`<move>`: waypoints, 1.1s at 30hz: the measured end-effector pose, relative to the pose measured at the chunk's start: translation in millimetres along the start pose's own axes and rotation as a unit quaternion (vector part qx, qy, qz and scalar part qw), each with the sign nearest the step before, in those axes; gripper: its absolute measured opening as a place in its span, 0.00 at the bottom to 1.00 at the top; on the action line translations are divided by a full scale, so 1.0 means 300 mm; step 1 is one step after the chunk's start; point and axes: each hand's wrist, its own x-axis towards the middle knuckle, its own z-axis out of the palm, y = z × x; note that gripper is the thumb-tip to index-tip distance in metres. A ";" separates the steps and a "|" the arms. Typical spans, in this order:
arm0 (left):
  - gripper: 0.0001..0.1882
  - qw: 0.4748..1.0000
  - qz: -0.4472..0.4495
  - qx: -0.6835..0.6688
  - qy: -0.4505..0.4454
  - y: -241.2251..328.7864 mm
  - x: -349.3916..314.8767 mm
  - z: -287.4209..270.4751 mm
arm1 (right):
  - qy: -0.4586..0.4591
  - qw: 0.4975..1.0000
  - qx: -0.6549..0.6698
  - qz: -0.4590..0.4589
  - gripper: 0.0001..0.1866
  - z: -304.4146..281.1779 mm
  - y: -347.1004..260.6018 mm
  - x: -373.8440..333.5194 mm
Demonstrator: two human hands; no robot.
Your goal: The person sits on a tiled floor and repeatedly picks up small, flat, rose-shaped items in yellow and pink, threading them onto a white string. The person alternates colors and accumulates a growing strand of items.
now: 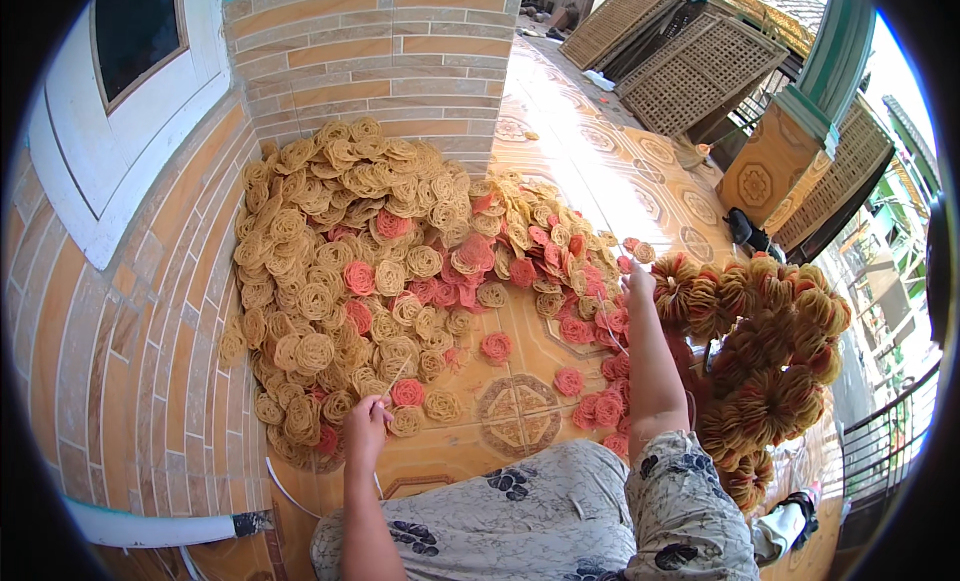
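Note:
My left hand point(366, 431) is closed in a pinch on a thin pale strip point(398, 374), whose tip points up over the pile of tan swirled crackers point(320, 296). Farther forward on the right, my outstretched right hand point(638, 284) is closed, with a red swirled cracker point(626, 265) at its fingertips and a tan one just beyond. Part of that grip is hidden by the hand itself. Below it, a white strip point(612, 333) curves among the red crackers point(603, 409). Loose red and tan crackers lie between my hands on the tiled floor point(515, 406).
Threaded bunches of tan and red crackers point(765, 401) stand close by my right arm. A brick-patterned wall point(370, 66) and white door point(140, 121) bound the left side. Woven racks point(690, 76) lean at the back, near a tiled pillar point(765, 176).

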 end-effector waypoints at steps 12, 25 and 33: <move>0.14 0.851 0.117 -0.141 0.493 0.136 -0.055 -0.202 | -0.662 0.294 -0.248 -0.643 0.23 0.335 0.745 -1.533; 0.15 0.771 0.063 -0.185 0.606 0.074 -0.077 -0.377 | -0.575 0.280 -0.380 -0.669 0.28 0.533 0.796 -1.583; 0.14 0.781 0.083 -0.252 0.565 0.062 -0.075 -0.389 | -0.508 0.333 -0.496 -0.621 0.20 0.402 0.610 -1.270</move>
